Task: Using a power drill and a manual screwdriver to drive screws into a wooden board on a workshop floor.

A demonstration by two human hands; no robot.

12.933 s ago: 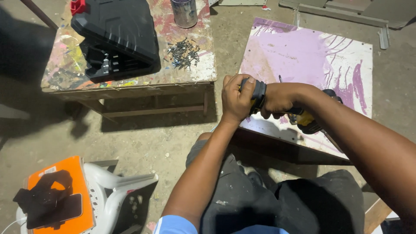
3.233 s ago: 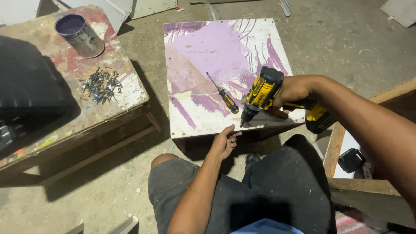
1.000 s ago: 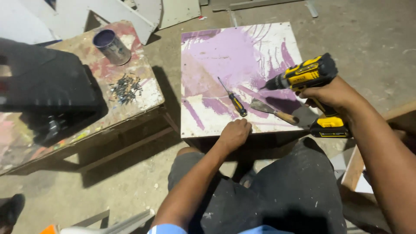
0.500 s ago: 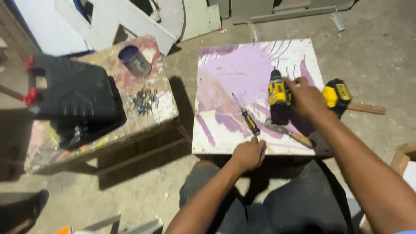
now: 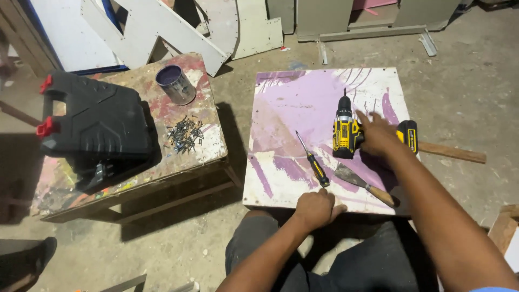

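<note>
On the purple and white board in front of me lies a yellow and black drill, with its bit pointing away from me. My right hand rests on the drill's handle, with the fingers spread out and loose, not squeezing it. My left hand sits at the near edge of the board, curled in a soft fist, and it holds nothing. Just above that hand lies a screwdriver with a yellow and black handle. Beside it lies a scraper with a wooden handle. To the left is a paint-stained table. On it sit a black tool case, a metal can and a little pile of screws.
</note>
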